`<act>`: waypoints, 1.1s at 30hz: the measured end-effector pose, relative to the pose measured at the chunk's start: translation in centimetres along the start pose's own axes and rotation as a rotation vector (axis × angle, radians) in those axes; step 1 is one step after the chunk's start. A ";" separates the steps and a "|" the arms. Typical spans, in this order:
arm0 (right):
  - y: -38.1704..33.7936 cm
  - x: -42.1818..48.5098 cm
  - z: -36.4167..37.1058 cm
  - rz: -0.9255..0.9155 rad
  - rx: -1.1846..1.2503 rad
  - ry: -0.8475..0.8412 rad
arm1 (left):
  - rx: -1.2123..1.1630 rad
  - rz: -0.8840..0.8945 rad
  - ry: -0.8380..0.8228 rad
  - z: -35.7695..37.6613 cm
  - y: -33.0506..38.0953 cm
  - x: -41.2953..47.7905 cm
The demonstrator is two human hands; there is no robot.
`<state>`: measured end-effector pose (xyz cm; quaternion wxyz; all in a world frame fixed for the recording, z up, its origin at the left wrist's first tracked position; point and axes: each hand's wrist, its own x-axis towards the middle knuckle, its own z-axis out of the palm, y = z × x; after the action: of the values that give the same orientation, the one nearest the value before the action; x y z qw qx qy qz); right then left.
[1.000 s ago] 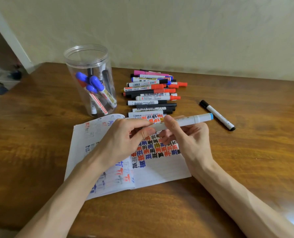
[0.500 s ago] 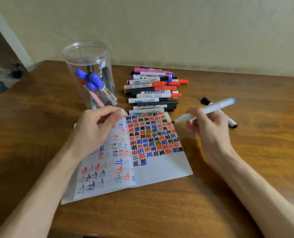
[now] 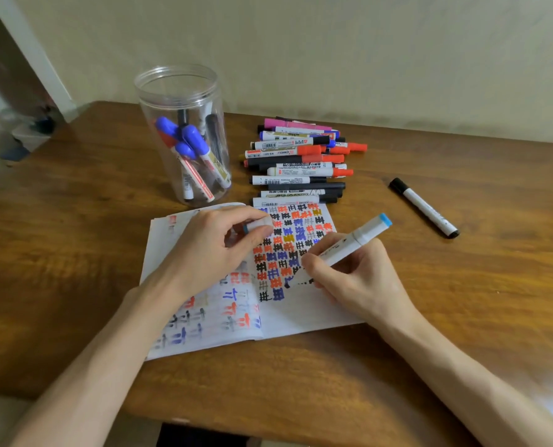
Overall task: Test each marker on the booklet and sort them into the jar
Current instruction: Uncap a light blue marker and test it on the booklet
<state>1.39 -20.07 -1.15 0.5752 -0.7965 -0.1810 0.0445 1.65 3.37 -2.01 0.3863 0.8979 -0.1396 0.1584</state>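
White blue-ended marker (image 3: 349,246) slants tip-down-left onto the open scribbled booklet (image 3: 301,311), right hand (image 3: 355,275) gripping it, left hand (image 3: 213,250) pinching its cap (image 3: 257,226).

place: home room | evidence: wooden table (image 3: 75,221), plain wall (image 3: 365,53)

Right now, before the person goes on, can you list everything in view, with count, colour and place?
table: one, brown wood, under everything
wall: beige, behind table
jar: one, clear, open, back left
jar markers: several, blue, red and black caps, inside jar
pile: many markers, mostly red, black, pink, right of jar
lone marker: one, white with black ends, far right
booklet: one, white, open, centre
held marker: one, white with blue end, tip on booklet
cap: one, white with blue band
left hand: pinches cap
right hand: grips held marker
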 end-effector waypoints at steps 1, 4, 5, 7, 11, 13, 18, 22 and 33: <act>0.2 0.0 0.1 0.002 -0.013 0.009 | 0.001 0.007 0.010 0.0 0.0 0.0; 0.4 0.1 0.3 0.005 -0.024 0.049 | 0.008 0.019 0.016 0.1 -0.2 0.0; 0.5 0.1 0.4 0.003 -0.025 0.055 | 0.011 0.022 0.012 0.1 -0.2 -0.1; 0.6 0.0 0.4 -0.010 -0.030 0.049 | 0.013 0.028 0.012 0.1 -0.3 0.0; 0.6 -0.1 0.6 -0.032 -0.034 0.022 | 0.019 0.032 0.010 0.1 -0.4 0.0; 0.6 -0.1 0.6 -0.036 -0.041 0.018 | 0.020 0.037 0.006 0.1 -0.3 -0.1; 0.6 -0.2 0.6 -0.077 -0.104 0.021 | 0.016 0.042 0.017 0.0 -0.3 -0.1; 0.6 0.1 0.0 -0.074 -0.115 0.010 | 0.013 0.039 0.023 0.1 -0.4 -0.1; 0.2 0.4 -1.5 -0.022 -0.125 -0.209 | 0.036 0.066 0.025 0.1 -0.3 -0.1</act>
<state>2.26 -21.35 -0.76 0.5028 -0.8199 -0.2511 0.1094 1.73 3.53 -2.33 0.3665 0.8975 -0.1618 0.1846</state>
